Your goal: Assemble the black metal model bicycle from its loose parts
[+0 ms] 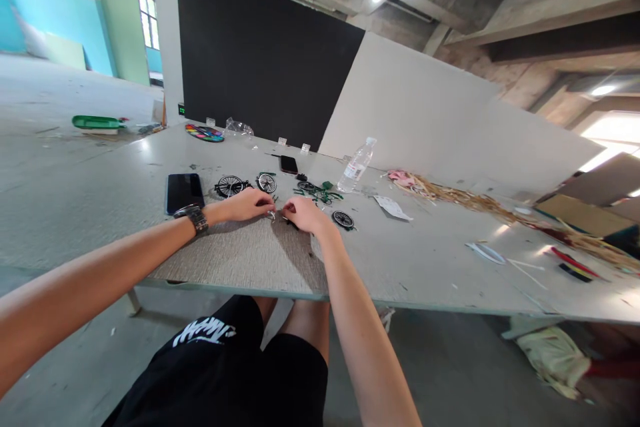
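Low over the table (pixel 260 267), my left hand (pixel 250 203) is closed, its fingertips pinching a small silvery piece (pixel 271 214). My right hand (pixel 303 212) faces it, closed at the fingertips around a small dark part (pixel 289 221) that is mostly hidden. Just beyond my left hand lie a small spoked toy wheel with black parts (pixel 231 186) and another toy wheel (pixel 267 182). Behind my right hand is a green toy bicycle frame (pixel 320 192). A loose toy wheel (pixel 343 219) lies flat to the right of that hand.
A dark phone (pixel 184 193) lies by my left wrist, a smaller one (pixel 289 165) farther back. A plastic bottle (pixel 357 165) stands tilted in view beside a paper slip (pixel 393 207). A paint palette (pixel 205 133) sits back left; straw-like strands (pixel 450 192) lie right. Upright boards (pixel 265 47) line the back.
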`<state>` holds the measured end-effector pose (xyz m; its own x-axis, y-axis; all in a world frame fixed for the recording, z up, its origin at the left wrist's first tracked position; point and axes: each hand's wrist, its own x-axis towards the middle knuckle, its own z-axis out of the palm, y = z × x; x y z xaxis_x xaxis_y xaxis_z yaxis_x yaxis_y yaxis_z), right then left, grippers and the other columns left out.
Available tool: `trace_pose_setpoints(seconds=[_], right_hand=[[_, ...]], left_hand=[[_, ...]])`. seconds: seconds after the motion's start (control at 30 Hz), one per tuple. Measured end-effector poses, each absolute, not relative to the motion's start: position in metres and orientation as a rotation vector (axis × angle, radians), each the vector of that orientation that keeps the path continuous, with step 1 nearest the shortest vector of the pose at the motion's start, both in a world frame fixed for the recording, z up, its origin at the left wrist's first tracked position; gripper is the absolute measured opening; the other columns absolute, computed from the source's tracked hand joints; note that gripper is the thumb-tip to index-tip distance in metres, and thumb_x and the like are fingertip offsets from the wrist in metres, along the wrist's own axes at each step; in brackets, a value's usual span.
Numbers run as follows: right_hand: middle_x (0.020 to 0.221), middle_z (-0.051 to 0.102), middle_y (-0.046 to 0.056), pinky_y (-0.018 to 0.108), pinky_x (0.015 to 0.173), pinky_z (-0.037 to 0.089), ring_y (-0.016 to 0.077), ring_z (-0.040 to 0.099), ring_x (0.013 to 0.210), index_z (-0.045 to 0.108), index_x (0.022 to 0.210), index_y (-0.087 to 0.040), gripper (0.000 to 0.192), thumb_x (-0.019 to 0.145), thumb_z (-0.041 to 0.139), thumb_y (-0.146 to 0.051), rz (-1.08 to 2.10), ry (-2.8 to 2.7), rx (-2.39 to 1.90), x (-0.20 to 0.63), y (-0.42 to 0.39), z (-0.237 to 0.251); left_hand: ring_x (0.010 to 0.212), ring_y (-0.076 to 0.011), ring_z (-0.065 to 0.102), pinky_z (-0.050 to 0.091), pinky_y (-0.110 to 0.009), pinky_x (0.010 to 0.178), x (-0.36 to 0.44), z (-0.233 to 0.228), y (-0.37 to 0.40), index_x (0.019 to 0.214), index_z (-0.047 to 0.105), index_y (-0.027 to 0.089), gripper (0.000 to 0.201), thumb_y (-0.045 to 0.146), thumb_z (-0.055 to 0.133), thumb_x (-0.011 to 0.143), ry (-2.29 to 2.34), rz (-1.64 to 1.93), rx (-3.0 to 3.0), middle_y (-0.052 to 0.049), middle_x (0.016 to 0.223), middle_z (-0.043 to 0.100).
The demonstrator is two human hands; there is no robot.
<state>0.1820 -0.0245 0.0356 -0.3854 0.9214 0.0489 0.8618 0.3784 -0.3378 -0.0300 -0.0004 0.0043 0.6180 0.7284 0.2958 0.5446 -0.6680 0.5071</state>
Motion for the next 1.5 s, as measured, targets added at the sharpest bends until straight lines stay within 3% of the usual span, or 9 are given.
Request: trace_pose_setpoints(seconds=[0.53, 0.93, 1.5], right_hand=[[0.082, 0.070, 0.004, 0.024, 0.065, 0.037, 0.0149, 0.059, 0.072, 0.063, 0.087, -0.018, 0.010, 0.094, 0.056, -0.021, 0.317, -2.324, -1.570, 0.1826, -0.0223, 0.0342], [0.087, 0.073, 0.006, 0.023, 0.067, 0.040, 0.0161, 0.063, 0.077, 0.067, 0.092, -0.018, 0.010, 0.095, 0.058, -0.023, 0.332, -2.333, -1.543, 0.1825, -0.0222, 0.0345], [0.090, 0.074, 0.007, 0.024, 0.069, 0.043, 0.0170, 0.065, 0.079, 0.069, 0.096, -0.018, 0.011, 0.095, 0.060, -0.024, 0.363, -2.357, -1.527, 0.1821, -0.0223, 0.0347]], left_hand=[[0.065, -0.0158, 0.054, 0.039, -0.028, 0.067, -0.0292, 0.0036, 0.0000, 0.096, 0.076, 0.015, 0.033, 0.036, 0.051, 0.097, 0.987, 0.716, 2.506, -0.006, 0.077, 0.071], [0.072, -0.0173, 0.060, 0.039, -0.028, 0.069, -0.0296, 0.0042, -0.0003, 0.096, 0.076, 0.015, 0.031, 0.034, 0.051, 0.097, 0.968, 0.726, 2.504, -0.008, 0.086, 0.075], [0.068, -0.0159, 0.055, 0.036, -0.028, 0.065, -0.0300, 0.0047, 0.0001, 0.098, 0.075, 0.016, 0.034, 0.038, 0.050, 0.098, 1.001, 0.678, 2.528, -0.006, 0.082, 0.073]])
